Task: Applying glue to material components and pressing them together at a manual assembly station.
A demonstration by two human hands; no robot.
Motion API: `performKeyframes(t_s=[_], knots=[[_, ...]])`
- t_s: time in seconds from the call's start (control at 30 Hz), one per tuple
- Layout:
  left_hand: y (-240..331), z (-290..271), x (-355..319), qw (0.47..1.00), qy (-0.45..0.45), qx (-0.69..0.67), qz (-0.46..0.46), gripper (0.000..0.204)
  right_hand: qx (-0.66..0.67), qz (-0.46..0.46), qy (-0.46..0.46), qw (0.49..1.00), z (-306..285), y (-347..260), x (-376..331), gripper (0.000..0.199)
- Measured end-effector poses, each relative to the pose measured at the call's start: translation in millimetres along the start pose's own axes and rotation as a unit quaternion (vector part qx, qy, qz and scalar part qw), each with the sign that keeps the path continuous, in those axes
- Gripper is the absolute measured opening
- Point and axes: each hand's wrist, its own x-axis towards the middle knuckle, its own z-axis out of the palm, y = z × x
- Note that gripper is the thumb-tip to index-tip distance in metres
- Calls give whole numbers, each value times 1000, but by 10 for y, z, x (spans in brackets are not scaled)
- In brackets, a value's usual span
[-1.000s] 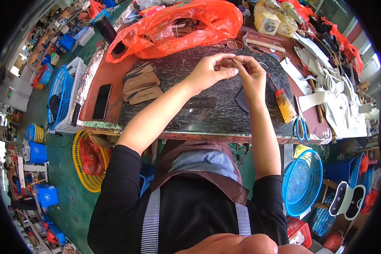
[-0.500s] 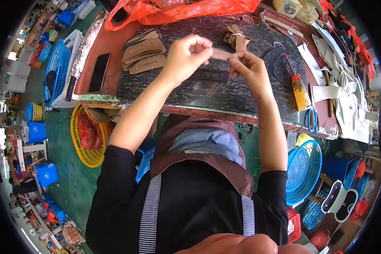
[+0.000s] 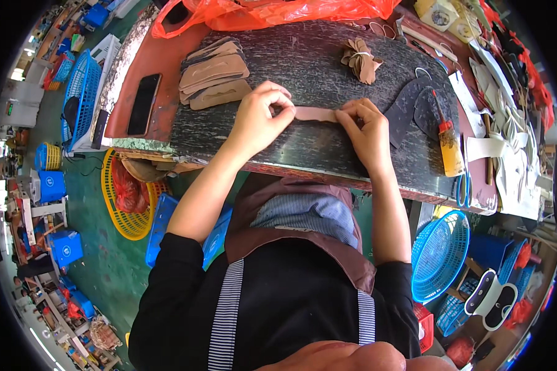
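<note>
Stretched between my hands is a narrow pinkish-brown strip (image 3: 316, 114), apparently leather, held level low over the dark board (image 3: 297, 68) or resting on it. My left hand (image 3: 259, 120) pinches its left end, and my right hand (image 3: 366, 128) pinches the right end. Beyond my left hand, a fanned stack of brown and dark cut pieces (image 3: 215, 74) lies on the board. A small bundle of brown pieces (image 3: 361, 62), tied with a pale band, sits beyond my right hand. Dark flat pieces (image 3: 408, 110) lie to the right of that hand.
A yellow-bodied tool with a red neck (image 3: 449, 145) and blue-handled scissors (image 3: 463, 188) lie at the right. A phone (image 3: 145, 105) rests on the left. Red plastic (image 3: 278, 15) covers the far edge; white pieces (image 3: 507, 154) pile at far right. Baskets (image 3: 440, 253) stand below.
Both hands have come down toward the board with the strip, now straight and level between them. The dark strip that lay beneath them no longer shows.
</note>
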Motion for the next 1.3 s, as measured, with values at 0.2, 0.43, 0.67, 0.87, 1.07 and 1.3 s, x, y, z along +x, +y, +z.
performKeyframes(t_s=[0.2, 0.43, 0.67, 0.87, 1.07, 1.3], knots=[[-106, 67, -27, 984, 18, 163, 76, 7, -55, 55, -31, 997, 17, -40, -4, 16], [-92, 108, 6, 979, 32, 196, 51, 10, -64, 61, -20, 996, 33, -43, 33, 17], [-63, 52, -2, 971, -15, 233, 53, 17, -183, 36, -54, 981, -31, -154, 36, 20], [5, 22, -246, 953, -68, 229, 185, 45, -217, -138, -79, 963, 91, -402, -182, 51], [24, 66, -394, 933, -147, 269, 192, 63, -251, -159, -181, 938, 175, -408, -282, 69], [26, 67, -347, 925, -167, 276, 202, 65, -240, -162, -203, 935, 76, -312, -281, 74]])
